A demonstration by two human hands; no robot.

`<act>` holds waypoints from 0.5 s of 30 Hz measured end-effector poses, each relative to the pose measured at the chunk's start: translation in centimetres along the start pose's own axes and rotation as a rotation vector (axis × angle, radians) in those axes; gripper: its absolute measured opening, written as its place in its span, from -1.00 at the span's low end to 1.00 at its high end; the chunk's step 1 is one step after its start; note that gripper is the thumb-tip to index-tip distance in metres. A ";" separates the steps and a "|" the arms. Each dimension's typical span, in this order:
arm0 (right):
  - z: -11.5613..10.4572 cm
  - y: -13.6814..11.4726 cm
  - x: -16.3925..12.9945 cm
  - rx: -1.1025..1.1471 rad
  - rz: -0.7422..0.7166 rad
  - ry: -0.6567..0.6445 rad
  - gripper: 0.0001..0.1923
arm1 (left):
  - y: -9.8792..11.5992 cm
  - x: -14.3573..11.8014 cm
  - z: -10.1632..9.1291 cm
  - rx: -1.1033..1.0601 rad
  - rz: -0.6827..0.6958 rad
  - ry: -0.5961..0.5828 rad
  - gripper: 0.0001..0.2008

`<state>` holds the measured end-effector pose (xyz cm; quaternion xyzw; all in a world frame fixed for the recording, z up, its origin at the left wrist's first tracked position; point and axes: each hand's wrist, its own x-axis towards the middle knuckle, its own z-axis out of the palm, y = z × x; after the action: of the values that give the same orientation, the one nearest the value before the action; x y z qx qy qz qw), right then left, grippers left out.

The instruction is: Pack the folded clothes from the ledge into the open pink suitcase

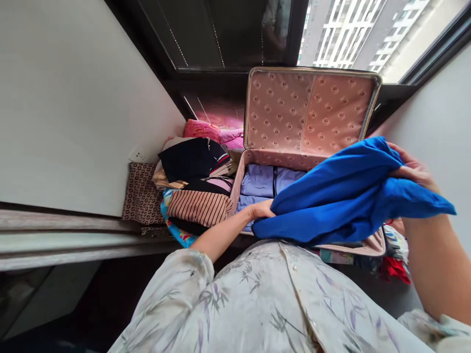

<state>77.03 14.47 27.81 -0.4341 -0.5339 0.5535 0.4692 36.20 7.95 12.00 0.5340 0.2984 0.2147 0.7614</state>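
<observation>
Blue cloth (342, 196) is clamped in both our grips, left hand (262, 210) and right hand (412, 169), above the open suitcase (312, 110); we should keep it taut while folding.

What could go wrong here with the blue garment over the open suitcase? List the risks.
1. The blue garment is bunched between the left hand and right hand, so it may go into the suitcase creased.
2. Part of it hangs over the near rim and could catch there or land outside.
3. The stack of folded clothes beside the suitcase looks uneven, and a nudge from the left arm might topple it.
</observation>
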 end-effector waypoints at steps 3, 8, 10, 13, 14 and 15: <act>-1.1 3.6 -1.4 0.043 0.059 0.071 -0.39 | 3.1 0.0 -4.7 0.020 -0.058 0.040 -0.16; 5.1 8.4 -2.6 0.187 0.208 0.242 -0.49 | 7.4 -1.6 -12.6 0.058 -0.184 0.103 -0.29; 7.8 8.5 -2.6 0.262 0.231 0.257 -0.50 | 7.5 -2.4 -14.2 0.071 -0.246 0.091 -0.31; 10.5 5.9 -2.2 0.294 0.207 0.201 -0.43 | 5.7 -3.0 -14.1 0.103 -0.378 0.026 -0.30; 11.1 4.3 -2.0 0.288 0.199 0.158 -0.41 | 4.8 -3.0 -13.5 0.113 -0.418 -0.005 -0.30; 11.7 2.6 -1.8 0.274 0.196 0.107 -0.40 | 3.8 -2.8 -12.6 0.118 -0.445 -0.036 -0.31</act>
<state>65.69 10.61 25.82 -0.4450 -0.3826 0.6404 0.4955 25.49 16.02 13.07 0.5023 0.4072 0.0139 0.7627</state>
